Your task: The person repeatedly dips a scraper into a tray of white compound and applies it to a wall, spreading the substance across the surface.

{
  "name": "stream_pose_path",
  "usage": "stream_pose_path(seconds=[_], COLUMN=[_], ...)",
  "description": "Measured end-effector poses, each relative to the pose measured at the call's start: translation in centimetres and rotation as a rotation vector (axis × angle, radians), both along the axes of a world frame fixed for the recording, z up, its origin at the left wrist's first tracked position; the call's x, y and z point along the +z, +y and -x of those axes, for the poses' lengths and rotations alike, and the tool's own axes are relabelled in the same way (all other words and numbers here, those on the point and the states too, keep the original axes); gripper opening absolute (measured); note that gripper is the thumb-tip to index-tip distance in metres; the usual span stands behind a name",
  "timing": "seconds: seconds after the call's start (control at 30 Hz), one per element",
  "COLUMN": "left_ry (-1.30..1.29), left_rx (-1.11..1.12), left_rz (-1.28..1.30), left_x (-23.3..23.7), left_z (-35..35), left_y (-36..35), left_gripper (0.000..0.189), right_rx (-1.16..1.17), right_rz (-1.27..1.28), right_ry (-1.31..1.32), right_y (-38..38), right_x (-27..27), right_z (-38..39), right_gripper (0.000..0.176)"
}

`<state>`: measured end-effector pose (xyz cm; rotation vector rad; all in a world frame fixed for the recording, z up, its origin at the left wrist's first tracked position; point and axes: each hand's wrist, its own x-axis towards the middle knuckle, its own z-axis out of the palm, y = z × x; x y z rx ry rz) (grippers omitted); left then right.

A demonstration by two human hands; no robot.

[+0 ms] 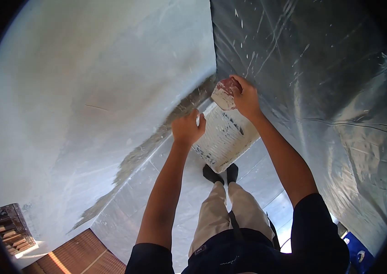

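My left hand grips the upper left edge of a white, plaster-smeared rectangular board held out in front of me. My right hand holds a small trowel or putty knife with a reddish top and white compound on its blade, just above the board's far end. The tool is close to the corner where a white plastered wall meets a wall covered in grey plastic sheeting.
A rough grey unfinished strip runs along the base of the white wall. The floor is covered with pale sheeting, and my feet in dark socks stand on it. Wooden flooring and a stair edge lie at the lower left; a blue object sits at the lower right.
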<state>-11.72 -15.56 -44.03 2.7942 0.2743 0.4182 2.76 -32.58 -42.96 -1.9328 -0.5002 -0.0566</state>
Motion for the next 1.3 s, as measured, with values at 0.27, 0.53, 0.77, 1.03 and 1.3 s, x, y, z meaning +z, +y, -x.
stream_pose_path(seconds=[0.27, 0.53, 0.77, 1.03, 1.3], left_ry=[0.192, 0.190, 0.153, 0.148, 0.227], left_rx=[0.050, 0.027, 0.033, -0.005, -0.005], left_rz=[0.054, 0.005, -0.074, 0.088, 0.080], left_x=[-6.0, -10.2, -12.1, -16.6, -17.5], left_z=[2.2, 4.2, 4.3, 4.4, 4.9], left_y=[-2.7, -4.3, -5.9, -6.5, -6.6], left_gripper=[0.017, 0.014, 0.015, 0.022, 0.021], right_rx=[-0.030, -0.177, -0.200, -0.220, -0.135], right_rz=[0.113, 0.144, 0.264, 0.273, 0.300], right_ry=[0.129, 0.188, 0.249, 0.079, 0.032], right_y=[-3.3, -6.4, -7.4, -7.0, -5.9], right_x=[-7.9, -13.9, -16.7, -20.2, -20.9], right_z=[2.2, 1.4, 2.2, 1.7, 0.8], right_gripper=[0.038, 0.039, 0.039, 0.039, 0.038])
